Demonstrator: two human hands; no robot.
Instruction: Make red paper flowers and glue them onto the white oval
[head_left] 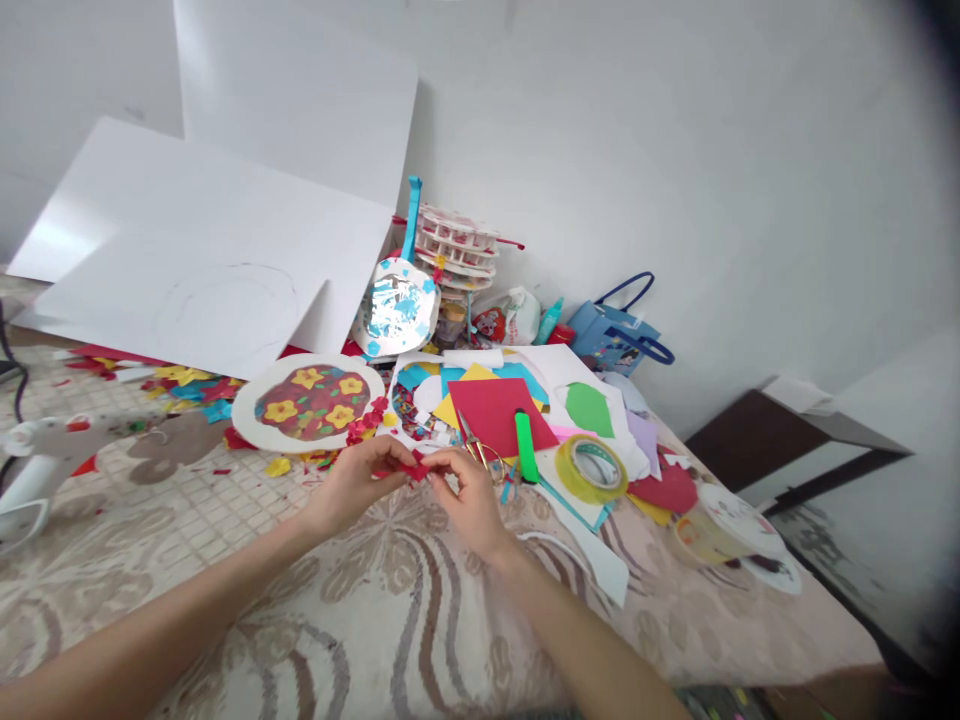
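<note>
Between my two hands is a small piece of red paper [417,466], held above the patterned tablecloth. My left hand [358,482] pinches it from the left, fingers closed. On the other side, my right hand [466,492] grips its right edge between thumb and fingertips. The paper's exact shape is partly hidden by the fingers. Just beyond my left hand lies a white oval frame [251,408] with yellow flowers on a dark red centre, and a cluster of small red paper flowers [367,424] at its right edge. Gold-handled scissors [480,452] rest beside my right hand.
Red paper sheets [496,405], a green cutter-like tool [526,447] and a roll of yellow tape [592,468] lie to the right. A white glue gun [37,480] stands at the left. Large white boards [187,230] lean behind; a blue bag [615,335] sits at the wall.
</note>
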